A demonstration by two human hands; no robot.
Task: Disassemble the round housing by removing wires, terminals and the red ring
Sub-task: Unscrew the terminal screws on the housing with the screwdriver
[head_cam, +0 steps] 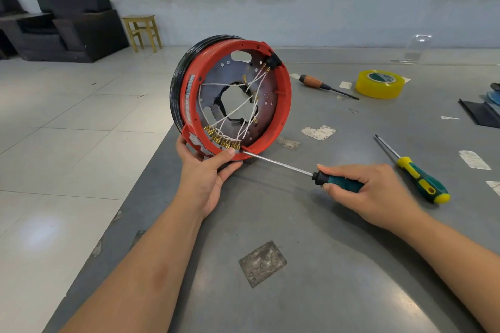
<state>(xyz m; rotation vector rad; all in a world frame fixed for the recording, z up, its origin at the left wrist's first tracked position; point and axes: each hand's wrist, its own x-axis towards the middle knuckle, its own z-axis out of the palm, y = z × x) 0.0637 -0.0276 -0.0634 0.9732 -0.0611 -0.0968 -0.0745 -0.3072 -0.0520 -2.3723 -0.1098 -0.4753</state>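
Note:
The round housing (178, 73) stands tilted on its edge on the grey table (311, 265), its open face toward me. A red ring (281, 105) lines its rim over a black outer band. White wires (238, 111) cross the metal plate inside and end in a row of brass terminals (220, 140) at the bottom. My left hand (203, 170) grips the housing's lower rim, thumb by the terminals. My right hand (370, 192) holds a green-handled screwdriver (281, 163), whose tip touches the rim beside the terminals.
A second green-and-yellow screwdriver (422, 181) lies to the right. A wooden-handled screwdriver (322, 85) and a yellow tape roll (378, 84) lie further back. Black parts (481, 113) sit at the right edge. The table's left edge drops to a tiled floor; a wooden stool (142, 30) and a dark armchair stand beyond.

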